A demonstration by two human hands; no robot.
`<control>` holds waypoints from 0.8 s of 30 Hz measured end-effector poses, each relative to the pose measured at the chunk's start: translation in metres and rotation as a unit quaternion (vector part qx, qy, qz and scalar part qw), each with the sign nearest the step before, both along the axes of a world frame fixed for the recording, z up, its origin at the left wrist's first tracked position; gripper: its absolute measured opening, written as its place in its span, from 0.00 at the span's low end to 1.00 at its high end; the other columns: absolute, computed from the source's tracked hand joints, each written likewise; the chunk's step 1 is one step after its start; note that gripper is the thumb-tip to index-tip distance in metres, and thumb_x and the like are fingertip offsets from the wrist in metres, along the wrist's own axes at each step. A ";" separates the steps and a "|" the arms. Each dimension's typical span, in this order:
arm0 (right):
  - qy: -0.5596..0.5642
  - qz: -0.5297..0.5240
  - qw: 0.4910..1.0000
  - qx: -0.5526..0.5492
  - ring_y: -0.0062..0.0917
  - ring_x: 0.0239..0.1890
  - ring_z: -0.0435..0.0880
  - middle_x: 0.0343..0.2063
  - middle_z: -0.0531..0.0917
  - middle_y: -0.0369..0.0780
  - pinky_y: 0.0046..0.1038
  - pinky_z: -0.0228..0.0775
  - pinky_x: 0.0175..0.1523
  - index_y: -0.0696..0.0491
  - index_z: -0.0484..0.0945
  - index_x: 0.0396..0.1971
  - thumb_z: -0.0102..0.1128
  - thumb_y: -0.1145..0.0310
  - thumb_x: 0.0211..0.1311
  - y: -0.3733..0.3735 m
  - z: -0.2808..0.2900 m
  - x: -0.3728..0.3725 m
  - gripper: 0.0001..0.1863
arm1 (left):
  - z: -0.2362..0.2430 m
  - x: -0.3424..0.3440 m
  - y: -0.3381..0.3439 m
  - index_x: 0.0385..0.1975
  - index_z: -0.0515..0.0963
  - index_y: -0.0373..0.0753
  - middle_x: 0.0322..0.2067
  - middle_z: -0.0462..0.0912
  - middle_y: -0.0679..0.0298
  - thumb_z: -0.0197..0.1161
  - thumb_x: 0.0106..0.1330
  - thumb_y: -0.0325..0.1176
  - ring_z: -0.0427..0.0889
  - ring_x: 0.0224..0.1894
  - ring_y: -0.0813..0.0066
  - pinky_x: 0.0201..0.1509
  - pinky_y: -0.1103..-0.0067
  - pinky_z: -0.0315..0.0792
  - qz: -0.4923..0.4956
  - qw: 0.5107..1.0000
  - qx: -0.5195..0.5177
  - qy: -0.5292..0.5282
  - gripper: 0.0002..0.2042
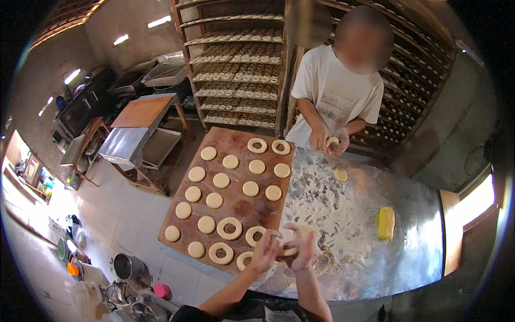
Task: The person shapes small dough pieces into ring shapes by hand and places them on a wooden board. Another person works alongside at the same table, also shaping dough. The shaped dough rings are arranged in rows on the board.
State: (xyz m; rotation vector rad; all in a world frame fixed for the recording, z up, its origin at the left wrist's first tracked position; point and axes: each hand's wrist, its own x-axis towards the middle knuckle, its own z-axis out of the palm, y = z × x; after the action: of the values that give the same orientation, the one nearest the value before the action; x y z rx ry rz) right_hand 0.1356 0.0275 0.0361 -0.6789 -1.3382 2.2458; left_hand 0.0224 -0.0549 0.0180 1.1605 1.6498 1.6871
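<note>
The metal tabletop point(370, 263) stretched away to my right, its middle dusted with white powder. A co-worker point(335, 88) in a pale T-shirt stood beyond its far edge. A reddish-brown wooden board point(225, 140) covered the tabletop's left end. My left hand point(266, 250) and right hand point(301, 248) met above the tabletop, just beside the board's near right corner; the fingers of both were bent round a dough piece, gripping it from either side, their tips whitened. A yellow block point(386, 223) lay toward the tabletop's right edge. On the board sat six dough rings point(220, 262), thick, pale cream and rounded: two at its far right corner, four along the near part. The dough piece point(289, 251) I held was equally pale and smooth, and so covered by my fingers that I could not tell its whole shape. Smallest were the plump, flat dough discs point(214, 200), standing apart in rough rows on the board.
</note>
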 end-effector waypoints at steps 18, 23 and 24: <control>0.053 -0.190 0.962 0.189 0.22 0.37 0.81 0.45 0.80 0.38 0.21 0.73 0.40 0.50 0.67 0.60 0.40 0.40 0.71 0.029 -0.040 -0.095 0.31 | -0.006 -0.103 0.053 0.44 0.70 0.43 0.21 0.80 0.48 0.49 0.72 0.45 0.81 0.26 0.42 0.28 0.55 0.73 -0.080 0.969 -0.080 0.220 0.13; -0.043 -0.226 0.973 0.001 0.25 0.54 0.74 0.55 0.74 0.38 0.30 0.67 0.57 0.49 0.64 0.64 0.45 0.41 0.70 0.044 -0.052 -0.089 0.32 | -0.006 -0.113 0.067 0.48 0.68 0.42 0.25 0.80 0.43 0.44 0.74 0.46 0.82 0.31 0.40 0.33 0.54 0.73 -0.104 0.983 -0.099 0.110 0.15; 0.004 -0.216 0.972 0.089 0.26 0.57 0.72 0.57 0.73 0.38 0.32 0.64 0.60 0.49 0.64 0.64 0.45 0.43 0.71 0.046 -0.054 -0.090 0.31 | -0.006 -0.113 0.071 0.49 0.67 0.41 0.27 0.80 0.42 0.44 0.75 0.46 0.82 0.32 0.39 0.35 0.53 0.73 -0.126 0.977 -0.127 0.114 0.16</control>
State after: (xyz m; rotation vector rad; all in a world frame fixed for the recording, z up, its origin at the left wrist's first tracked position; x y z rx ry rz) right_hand 0.0461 0.0732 -0.0178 -0.8057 -1.2301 1.7604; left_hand -0.0909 0.0160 0.0121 1.4052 1.7094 1.1853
